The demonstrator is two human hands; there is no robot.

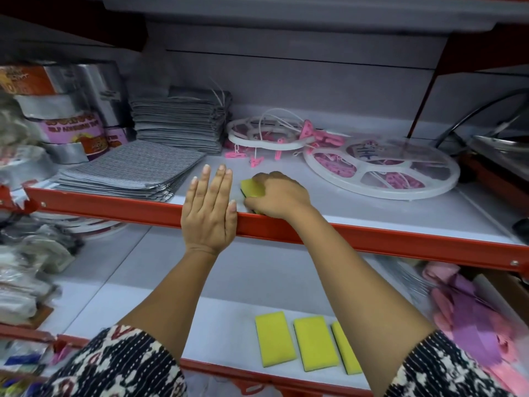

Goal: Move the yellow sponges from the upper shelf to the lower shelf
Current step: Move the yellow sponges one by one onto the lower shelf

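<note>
On the upper shelf [400, 213], right hand [276, 196] grips a sponge [252, 188] lying front-to-back.

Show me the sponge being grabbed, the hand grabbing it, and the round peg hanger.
sponge [251, 187], head view, yellow top face
right hand [279, 196], head view, back of hand
round peg hanger [429, 183], head view, white rim

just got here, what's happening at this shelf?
A person is moving yellow sponges down a level. The right hand has its grip closed on a sponge at the front of the upper shelf. The left hand rests open and flat on that shelf's red edge. Three sponges already lie side by side on the lower shelf.
</note>
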